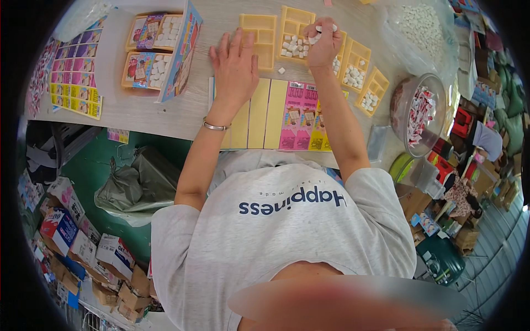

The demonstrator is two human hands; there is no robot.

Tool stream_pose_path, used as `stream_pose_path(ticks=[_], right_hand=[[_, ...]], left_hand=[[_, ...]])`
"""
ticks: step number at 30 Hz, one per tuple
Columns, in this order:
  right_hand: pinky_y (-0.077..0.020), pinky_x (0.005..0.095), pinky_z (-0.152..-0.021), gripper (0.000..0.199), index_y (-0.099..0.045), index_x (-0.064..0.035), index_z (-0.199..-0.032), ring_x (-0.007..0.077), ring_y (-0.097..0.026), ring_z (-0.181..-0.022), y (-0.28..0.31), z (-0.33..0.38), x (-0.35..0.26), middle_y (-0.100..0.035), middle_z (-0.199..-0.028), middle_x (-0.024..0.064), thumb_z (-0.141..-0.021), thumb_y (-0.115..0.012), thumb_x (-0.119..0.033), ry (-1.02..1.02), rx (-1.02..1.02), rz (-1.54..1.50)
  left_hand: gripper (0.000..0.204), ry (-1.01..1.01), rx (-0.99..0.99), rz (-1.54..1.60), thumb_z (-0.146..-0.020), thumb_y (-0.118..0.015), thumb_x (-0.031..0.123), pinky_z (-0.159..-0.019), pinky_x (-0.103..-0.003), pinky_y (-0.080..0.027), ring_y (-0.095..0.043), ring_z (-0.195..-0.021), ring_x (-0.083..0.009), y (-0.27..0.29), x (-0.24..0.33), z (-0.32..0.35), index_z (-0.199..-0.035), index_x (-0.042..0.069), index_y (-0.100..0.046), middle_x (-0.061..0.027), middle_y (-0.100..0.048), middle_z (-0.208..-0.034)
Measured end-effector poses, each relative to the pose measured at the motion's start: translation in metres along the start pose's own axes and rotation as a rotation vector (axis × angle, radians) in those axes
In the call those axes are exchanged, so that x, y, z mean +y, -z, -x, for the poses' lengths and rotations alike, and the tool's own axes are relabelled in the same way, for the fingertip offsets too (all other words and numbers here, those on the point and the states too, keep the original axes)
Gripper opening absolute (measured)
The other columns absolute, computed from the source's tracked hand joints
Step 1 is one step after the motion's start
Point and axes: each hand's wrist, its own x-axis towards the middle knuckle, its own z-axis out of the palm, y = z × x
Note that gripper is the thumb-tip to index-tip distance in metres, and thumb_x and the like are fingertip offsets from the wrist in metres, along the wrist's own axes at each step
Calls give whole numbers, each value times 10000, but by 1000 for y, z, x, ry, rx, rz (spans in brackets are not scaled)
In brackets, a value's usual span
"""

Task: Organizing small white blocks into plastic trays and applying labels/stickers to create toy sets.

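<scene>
Curled around white pieces, the right hand is hanging over the yellow trays at 1 o'clock; operating remotely, I am seeing white between its fingers but cannot tell how many pieces it is enclosing. I am judging that the curl is preventing spillage. At half past 11, the left hand is lying palm down, fingers spread, overlapping the leftmost tray, probably steadying it. The trays are fanning out from 12 to 2 o'clock, likely easing reach; they are showing thin moulded walls, rectangular compartments and a plastic-like finish. Several are containing small, matte white cubes. At half past 1, a crinkled clear bag is bulging with similar cubes. Toward 12 o'clock, flat printed sheets are presenting yellow and pink panels.
</scene>
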Motion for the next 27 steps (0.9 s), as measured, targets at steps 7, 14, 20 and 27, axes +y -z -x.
stream_pose_path(ticks=[7,14,20,27], right_hand=[[-398,304,-517,255,-531,-58,-788,120,-435,-543,-19,1,-15,-463,-665,14,-1008,-515,-186,-53,69,3],[-377,288,-489,240,-530,-66,-796,117,-431,-532,-69,38,-7,-428,-605,12,-1005,-518,-182,-311,-121,-83],[-457,255,-570,157,-582,-51,-863,122,-571,-622,-77,64,19,-579,-676,36,-981,-569,-154,-252,-150,20],[-529,271,-763,151,-610,-13,-931,157,-666,-803,-71,70,22,-686,-839,96,-984,-549,-141,-261,-198,114]], left_hand=[[536,-18,18,-41,-919,-596,237,-1120,-568,-247,-377,-1347,-345,2,-2,2,-1414,70,-479,-112,-434,-1485],[589,-50,-159,53,-832,-680,225,-1016,-475,-383,-449,-1239,-297,33,-23,-4,-1369,49,-516,-49,-454,-1473],[678,65,-106,191,-769,-668,124,-1069,-479,-349,-415,-1266,-366,17,-12,1,-1394,-22,-449,-174,-433,-1435],[738,59,-56,367,-700,-589,38,-1130,-477,-296,-392,-1291,-422,20,-14,6,-1407,-72,-412,-243,-416,-1414]])
